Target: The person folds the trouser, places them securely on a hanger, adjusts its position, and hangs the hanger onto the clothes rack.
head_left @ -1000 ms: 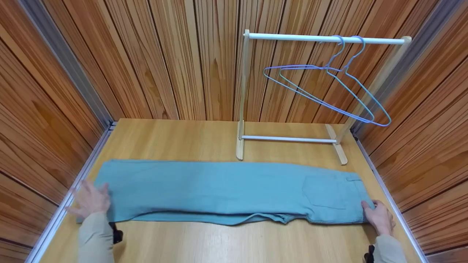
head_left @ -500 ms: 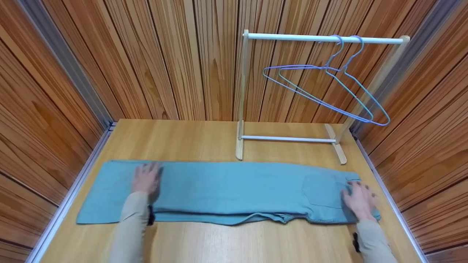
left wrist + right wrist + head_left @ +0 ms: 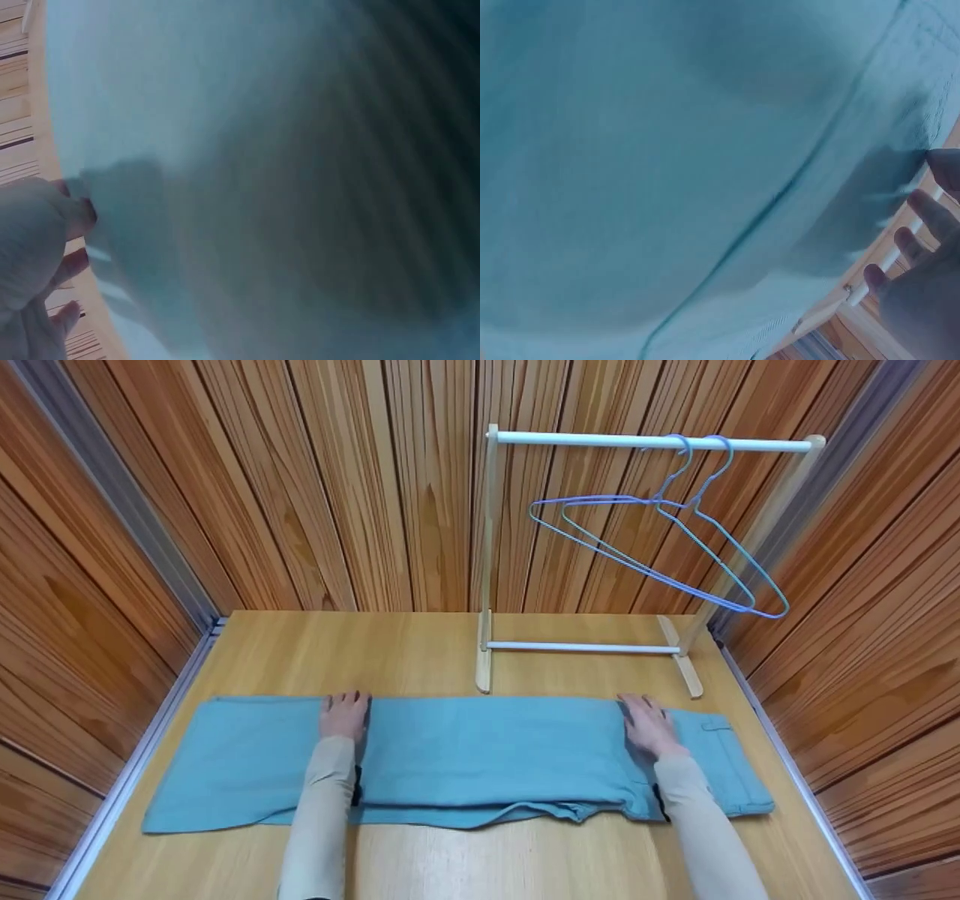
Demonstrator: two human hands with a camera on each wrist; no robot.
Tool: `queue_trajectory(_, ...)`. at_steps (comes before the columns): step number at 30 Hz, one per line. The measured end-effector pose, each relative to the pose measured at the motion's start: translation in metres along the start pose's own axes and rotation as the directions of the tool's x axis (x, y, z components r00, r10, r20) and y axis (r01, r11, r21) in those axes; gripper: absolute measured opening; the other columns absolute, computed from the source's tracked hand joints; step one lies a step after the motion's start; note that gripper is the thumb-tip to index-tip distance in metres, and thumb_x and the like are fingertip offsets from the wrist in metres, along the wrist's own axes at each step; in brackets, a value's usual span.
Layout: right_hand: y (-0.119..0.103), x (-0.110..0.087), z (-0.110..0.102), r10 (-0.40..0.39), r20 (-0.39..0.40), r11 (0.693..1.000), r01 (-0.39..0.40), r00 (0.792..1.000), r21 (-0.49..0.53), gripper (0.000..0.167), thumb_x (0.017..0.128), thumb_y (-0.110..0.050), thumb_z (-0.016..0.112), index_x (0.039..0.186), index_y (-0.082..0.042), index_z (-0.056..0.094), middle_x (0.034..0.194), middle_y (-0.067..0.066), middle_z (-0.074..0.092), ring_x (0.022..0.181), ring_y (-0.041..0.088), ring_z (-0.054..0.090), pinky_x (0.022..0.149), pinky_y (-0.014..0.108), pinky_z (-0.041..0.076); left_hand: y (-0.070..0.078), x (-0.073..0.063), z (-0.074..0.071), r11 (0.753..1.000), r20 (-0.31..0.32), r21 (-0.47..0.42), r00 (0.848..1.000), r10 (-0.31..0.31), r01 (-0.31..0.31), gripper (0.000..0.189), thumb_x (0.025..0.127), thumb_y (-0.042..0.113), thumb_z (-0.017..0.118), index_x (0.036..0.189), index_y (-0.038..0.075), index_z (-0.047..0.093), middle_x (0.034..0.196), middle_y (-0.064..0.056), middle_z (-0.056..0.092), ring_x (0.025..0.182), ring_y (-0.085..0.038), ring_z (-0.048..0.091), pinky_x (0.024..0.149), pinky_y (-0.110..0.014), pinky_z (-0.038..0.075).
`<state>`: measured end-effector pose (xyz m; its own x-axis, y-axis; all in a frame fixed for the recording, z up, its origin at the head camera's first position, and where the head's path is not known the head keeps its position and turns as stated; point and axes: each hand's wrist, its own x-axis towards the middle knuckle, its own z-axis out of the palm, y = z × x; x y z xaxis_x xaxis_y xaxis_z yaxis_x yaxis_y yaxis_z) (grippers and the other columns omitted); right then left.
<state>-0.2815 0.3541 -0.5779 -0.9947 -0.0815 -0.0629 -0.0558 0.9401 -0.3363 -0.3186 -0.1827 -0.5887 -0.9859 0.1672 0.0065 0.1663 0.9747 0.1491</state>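
Note:
Light blue-green trousers, folded lengthwise, lie flat across the wooden table with the waistband at the right. My left hand is over their far edge, left of the middle, fingers pointing away from me. Toward the waist end, my right hand is at the same far edge. In the left wrist view, the left hand has loosely bent fingers right at the cloth's edge. The right wrist view has the right hand with spread fingers over the edge, their shadow falling on the fabric. No cloth shows pinched in either hand.
A small rack with a white top bar stands behind the trousers at the right. Two wire hangers hang from it. Wood-plank walls enclose the table at the back and both sides.
The left hand has moved from the hem end rightward to the far edge. My right hand has gone from the waistband leftward and away to that edge. The trousers still lie folded.

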Motion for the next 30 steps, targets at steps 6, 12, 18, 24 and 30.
queue_trajectory(6,-0.002,0.004,0.001,0.114,0.051,0.993,-0.113,0.992,-0.026,0.046,0.103,-0.012,0.042,0.147,0.001,0.043,0.148,0.037,0.039,0.141,0.058,0.024,0.114,0.077,0.012,0.008,0.004,0.008,0.997,-0.106,-0.026,0.992,-0.070,0.067,0.027,0.095,-0.008,0.054,0.121,-0.001,0.059,0.127,-0.025,0.061,0.122,-0.047,0.055,0.113,-0.062,0.036)
queue_trajectory(12,0.001,0.002,0.003,0.176,-0.105,0.978,-0.186,0.979,-0.090,0.035,0.106,-0.018,0.044,0.120,0.007,0.063,0.127,0.035,0.051,0.124,0.053,0.041,0.110,0.074,0.024,0.010,0.010,0.002,0.990,-0.151,-0.019,0.979,-0.140,0.139,0.032,0.096,-0.009,0.052,0.126,-0.003,0.060,0.130,-0.025,0.064,0.123,-0.046,0.057,0.114,-0.060,0.037)
queue_trajectory(18,0.001,-0.005,0.008,0.166,-0.249,0.979,-0.189,0.954,-0.073,0.026,0.103,-0.013,0.051,0.112,0.006,0.067,0.121,0.030,0.055,0.120,0.050,0.046,0.107,0.074,0.029,0.012,0.014,-0.001,0.982,-0.229,-0.037,0.955,-0.190,0.187,0.029,0.100,-0.005,0.046,0.126,-0.003,0.059,0.129,-0.025,0.064,0.123,-0.046,0.058,0.116,-0.057,0.037)
queue_trajectory(24,0.010,-0.023,0.004,0.195,-0.187,0.980,-0.200,0.963,-0.008,0.038,0.099,-0.018,0.056,0.131,0.003,0.059,0.134,0.033,0.050,0.127,0.055,0.041,0.104,0.075,0.031,0.014,0.011,0.004,0.982,-0.100,-0.066,0.978,-0.181,0.175,0.034,0.101,-0.003,0.043,0.132,0.001,0.056,0.137,-0.023,0.060,0.131,-0.044,0.050,0.119,-0.064,0.026)
queue_trajectory(30,0.049,-0.081,-0.023,0.415,-0.122,0.908,-0.403,0.902,0.114,0.061,0.099,-0.034,0.050,0.145,0.006,0.042,0.149,0.039,0.036,0.132,0.063,0.035,0.100,0.075,0.035,0.014,0.006,0.005,0.989,0.016,-0.115,0.996,-0.090,0.091,0.046,0.097,0.005,0.059,0.142,0.005,0.051,0.146,-0.022,0.053,0.141,-0.042,0.043,0.120,-0.068,0.019)
